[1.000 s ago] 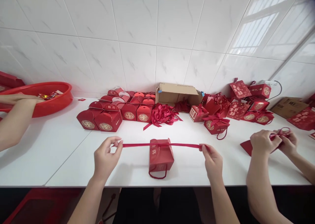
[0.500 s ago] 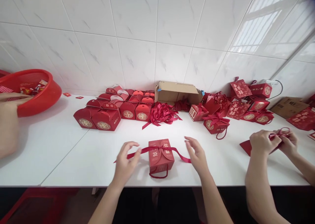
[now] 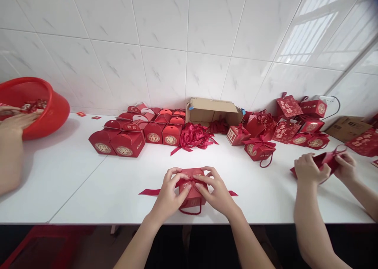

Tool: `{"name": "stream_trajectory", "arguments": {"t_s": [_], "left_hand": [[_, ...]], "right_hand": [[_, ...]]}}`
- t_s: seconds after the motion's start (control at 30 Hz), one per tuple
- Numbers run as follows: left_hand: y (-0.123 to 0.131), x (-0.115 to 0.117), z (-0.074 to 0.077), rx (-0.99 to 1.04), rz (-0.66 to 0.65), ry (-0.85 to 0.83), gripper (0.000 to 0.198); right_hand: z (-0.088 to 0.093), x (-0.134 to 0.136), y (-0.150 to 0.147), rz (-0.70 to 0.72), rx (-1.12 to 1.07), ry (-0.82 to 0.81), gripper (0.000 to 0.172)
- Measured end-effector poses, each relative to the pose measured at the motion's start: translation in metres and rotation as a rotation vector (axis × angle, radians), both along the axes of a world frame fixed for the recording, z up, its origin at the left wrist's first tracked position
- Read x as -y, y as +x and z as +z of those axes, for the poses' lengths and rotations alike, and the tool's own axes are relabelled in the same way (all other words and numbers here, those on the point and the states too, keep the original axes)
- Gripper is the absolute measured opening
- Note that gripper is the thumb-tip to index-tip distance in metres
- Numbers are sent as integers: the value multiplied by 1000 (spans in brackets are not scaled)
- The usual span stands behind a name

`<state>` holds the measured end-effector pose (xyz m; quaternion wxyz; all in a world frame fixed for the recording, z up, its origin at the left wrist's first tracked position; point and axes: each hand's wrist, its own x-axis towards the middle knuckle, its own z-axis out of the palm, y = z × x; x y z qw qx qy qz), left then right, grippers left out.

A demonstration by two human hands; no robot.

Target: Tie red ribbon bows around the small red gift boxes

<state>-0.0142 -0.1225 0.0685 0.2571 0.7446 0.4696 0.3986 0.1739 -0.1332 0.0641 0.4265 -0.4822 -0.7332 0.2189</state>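
A small red gift box (image 3: pixel 192 203) with pale printed characters stands in front of me, its dark red cord handle (image 3: pixel 190 212) hanging toward the table's front edge. Across its top runs a red ribbon (image 3: pixel 149 192), knotted at the middle, whose tails stick out to both sides. From the left, my left hand (image 3: pixel 169 192) pinches the ribbon by the knot with thumb and forefinger. My right hand (image 3: pixel 217 192) does the same from the right, and the fingertips of both nearly meet. My fingers partly cover the knot and the box top.
Behind are rows of red boxes (image 3: pixel 127 146), a ribbon pile (image 3: pixel 197 136), an open cardboard box (image 3: pixel 214 105) and ribbon-tied boxes (image 3: pixel 259 149). At right, another person's hands (image 3: pixel 310 168) hold a red box. Another person's hand (image 3: pixel 17 121) reaches into a red basin (image 3: pixel 57 113) at left.
Both my hands have moved inward from the ribbon's tails to its knot and closed there. The person at right has lifted and tilted their box; the left person's hand has gone deeper into the basin.
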Motion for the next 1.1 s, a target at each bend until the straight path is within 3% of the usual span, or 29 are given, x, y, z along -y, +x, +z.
{"name": "stream_trajectory", "arguments": {"t_s": [0.33,0.43,0.57,0.7,0.83,1.1], "left_hand": [[-3,-2,3,-5,-59,-46,12],[-1,-2,2,45,5,-52,21],[-1,-2,-1,84,166,-201,47],[-5,-2,1,38,114,-316,38],[-7,-3,3,-43,101,-302,41],[-9,-3,1,-152,236,-205,51]], "right_hand": [[-6,0,-7,-43,-85,-28,25],[-7,-1,-8,-48,-128,-23,27],[-8,-3,-6,-190,-190,-56,27],[-7,-4,-3,-278,-189,-184,33],[-5,-4,1,-296,-32,-227,48],[-2,-8,16,-276,-33,-128,43]]}}
